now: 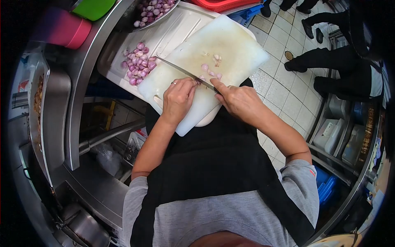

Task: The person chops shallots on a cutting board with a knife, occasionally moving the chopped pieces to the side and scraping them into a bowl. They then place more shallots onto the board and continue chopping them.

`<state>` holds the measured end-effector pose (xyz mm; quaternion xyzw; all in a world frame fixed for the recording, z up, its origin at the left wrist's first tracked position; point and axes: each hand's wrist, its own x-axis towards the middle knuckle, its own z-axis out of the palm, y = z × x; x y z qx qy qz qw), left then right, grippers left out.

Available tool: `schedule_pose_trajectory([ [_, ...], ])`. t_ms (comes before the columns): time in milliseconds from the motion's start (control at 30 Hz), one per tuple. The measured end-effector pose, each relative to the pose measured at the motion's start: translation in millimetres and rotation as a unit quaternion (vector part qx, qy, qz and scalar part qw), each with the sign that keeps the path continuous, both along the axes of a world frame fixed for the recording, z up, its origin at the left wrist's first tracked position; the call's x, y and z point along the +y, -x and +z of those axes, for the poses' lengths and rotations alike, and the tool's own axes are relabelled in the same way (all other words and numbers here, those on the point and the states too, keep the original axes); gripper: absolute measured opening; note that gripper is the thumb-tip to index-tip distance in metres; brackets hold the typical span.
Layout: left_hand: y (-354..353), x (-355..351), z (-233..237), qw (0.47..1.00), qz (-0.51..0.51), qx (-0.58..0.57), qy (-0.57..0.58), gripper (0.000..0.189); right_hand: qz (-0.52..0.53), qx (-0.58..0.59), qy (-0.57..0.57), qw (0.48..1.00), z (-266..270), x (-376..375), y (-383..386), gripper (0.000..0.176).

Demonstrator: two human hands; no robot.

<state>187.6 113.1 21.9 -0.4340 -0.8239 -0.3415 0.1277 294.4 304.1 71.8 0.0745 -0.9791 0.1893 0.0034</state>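
Observation:
My right hand (239, 100) is closed round the handle of a kitchen knife (180, 69), its long blade slanting up and to the left over a white cutting board (230, 37). Beside the blade, the fingertips of my left hand (178, 99) pinch a shallot (198, 81) against the board; most of it is hidden by the fingers. Pink shallot slices (211, 73) lie just beyond the knife. Farther up are a few pale scraps (217, 57). A heap of whole peeled shallots (140, 64) rests left of the board on a white tray (181, 24).
A metal bowl of shallots (154, 10) stands at the back, near a red basket (218, 4). To the left are a pink container (70, 31) and a steel counter edge (78, 82). Other people's legs (325, 59) show on the tiled floor at right, near a metal shelf (335, 160).

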Motion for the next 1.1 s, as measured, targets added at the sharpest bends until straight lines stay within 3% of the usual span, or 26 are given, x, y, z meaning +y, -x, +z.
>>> schedule_pose_trajectory([
  [200, 1, 0, -1, 1.0, 0.002, 0.007, 0.007, 0.015, -0.019, -0.05, -0.031, 0.998, 27, 2, -21, 0.047],
  [433, 1, 1, 1, 1.0, 0.002, 0.007, -0.005, 0.015, -0.012, -0.012, 0.008, 1.0, -10, -1, 0, 0.04],
  [933, 0, 1, -1, 1.0, 0.005, 0.01, 0.01, 0.013, -0.034, -0.097, 0.012, 0.995, 29, 8, -28, 0.045],
  [1033, 0, 2, 1, 1.0, 0.011, 0.012, 0.015, 0.013, -0.033, -0.096, 0.011, 0.995, 21, 6, -25, 0.043],
  [1100, 1, 3, 2, 1.0, 0.002, 0.018, 0.003, 0.014, -0.018, -0.025, 0.015, 0.999, 1, 1, -18, 0.041],
])
